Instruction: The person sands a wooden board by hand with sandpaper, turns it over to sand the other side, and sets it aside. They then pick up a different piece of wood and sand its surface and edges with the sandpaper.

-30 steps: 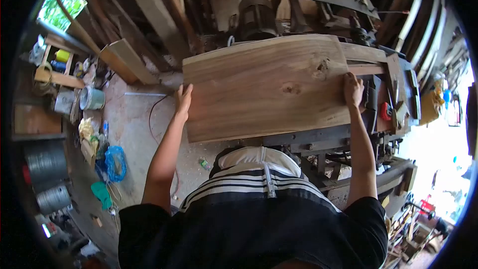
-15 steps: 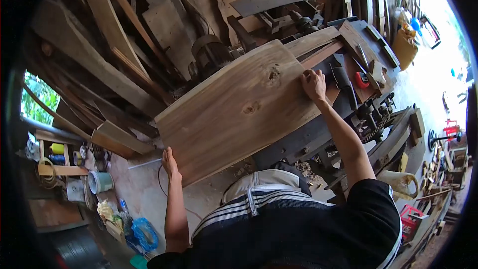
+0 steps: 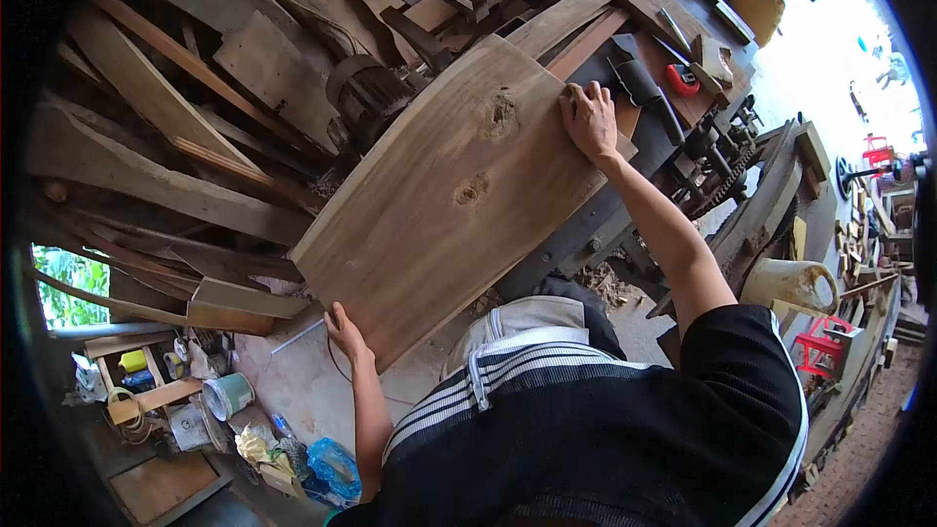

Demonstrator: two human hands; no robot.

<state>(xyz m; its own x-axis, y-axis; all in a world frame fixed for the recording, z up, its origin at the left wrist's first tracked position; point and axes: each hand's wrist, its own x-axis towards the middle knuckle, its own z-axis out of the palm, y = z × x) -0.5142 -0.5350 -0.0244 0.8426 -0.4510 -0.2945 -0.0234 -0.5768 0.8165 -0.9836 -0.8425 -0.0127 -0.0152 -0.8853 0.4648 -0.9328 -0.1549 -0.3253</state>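
Observation:
A wide wooden board with two dark knots lies slanted before me, its upper right part over the machine table. My left hand grips the board's lower left end, palm against the edge and fingers partly hidden behind it. At the right edge, near the larger knot, my right hand has its fingers bent over the board; the thumb is hard to make out. Just beyond that hand lie a dark cylindrical piece and a red tape measure.
Tall planks lean at the back left. An electric motor sits behind the board. A bucket and a blue plastic bag stand on the floor at lower left. A pale round container is on my right.
My view has turned, so the surroundings appear shifted. The board slants more steeply in view, its far end further left. Both hands keep hold of the same edges.

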